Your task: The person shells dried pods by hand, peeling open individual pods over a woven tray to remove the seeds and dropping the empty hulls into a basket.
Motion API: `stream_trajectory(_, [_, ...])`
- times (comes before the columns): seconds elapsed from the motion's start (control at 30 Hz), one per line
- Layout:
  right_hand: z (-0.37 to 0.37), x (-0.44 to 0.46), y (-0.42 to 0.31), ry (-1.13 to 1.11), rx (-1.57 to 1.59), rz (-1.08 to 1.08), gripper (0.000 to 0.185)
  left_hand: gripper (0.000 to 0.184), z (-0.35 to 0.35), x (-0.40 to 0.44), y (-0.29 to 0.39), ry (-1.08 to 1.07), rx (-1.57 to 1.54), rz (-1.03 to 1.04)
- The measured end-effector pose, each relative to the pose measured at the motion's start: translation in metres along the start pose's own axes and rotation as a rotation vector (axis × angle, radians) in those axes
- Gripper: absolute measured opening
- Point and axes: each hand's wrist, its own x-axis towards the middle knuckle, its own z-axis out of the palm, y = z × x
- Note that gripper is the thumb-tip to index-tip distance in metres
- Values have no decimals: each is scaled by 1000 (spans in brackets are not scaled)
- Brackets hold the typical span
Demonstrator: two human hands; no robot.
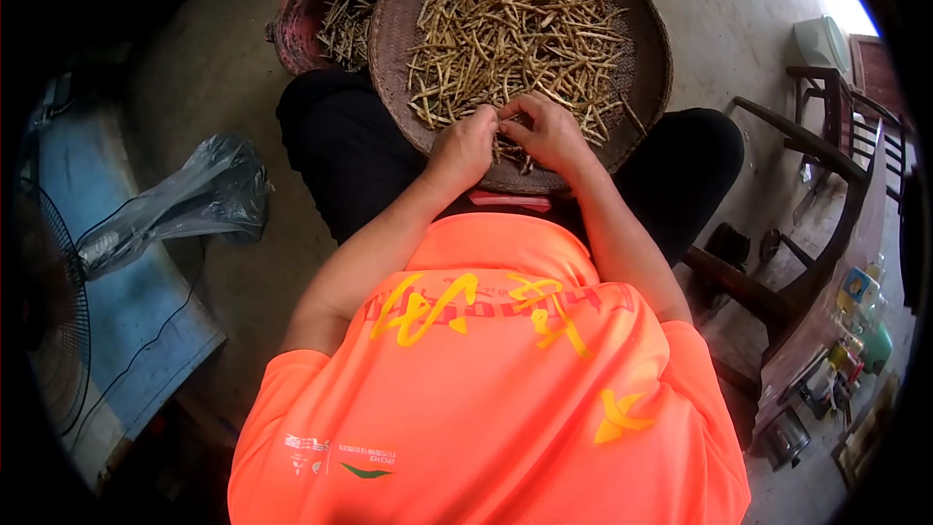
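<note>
Grey floor (pixel 243 29); hands (pixel 462 148) (pixel 549 134) meet over pods (pixel 515 29), perhaps pinching one.

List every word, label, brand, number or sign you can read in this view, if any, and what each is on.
No text is clear enough to quote with certainty.
Orange shirt: large yellow brush-style characters, distorted by the folds; unreadable.
Same shirt: red lettering, partly behind the yellow; unreadable.
Same shirt: white print, toward the picture's lower left; too small.
Container with a blue label, at right: too small.
</note>
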Motion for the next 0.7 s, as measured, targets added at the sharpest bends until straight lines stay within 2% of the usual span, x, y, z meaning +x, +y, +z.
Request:
stream_trajectory(0.17, [8, -3, -1, 37, -138, -30, 21, 11, -3, -1, 5, -14, 29, 22])
stream_trajectory(0.23, [12, -5, -8, 102, -251, 3, 19, 11, -2, 0, 4, -21, 21, 20])
stream_trajectory(0.43, [23, -2, -2, 245, -329, -42, 18, 12, 0, 2, 1, -48, 15, 0])
stream_trajectory(0.7, [29, -1, 3, 221, -365, -36, 19, 14, 1, 6, -5, -69, -15, -23])
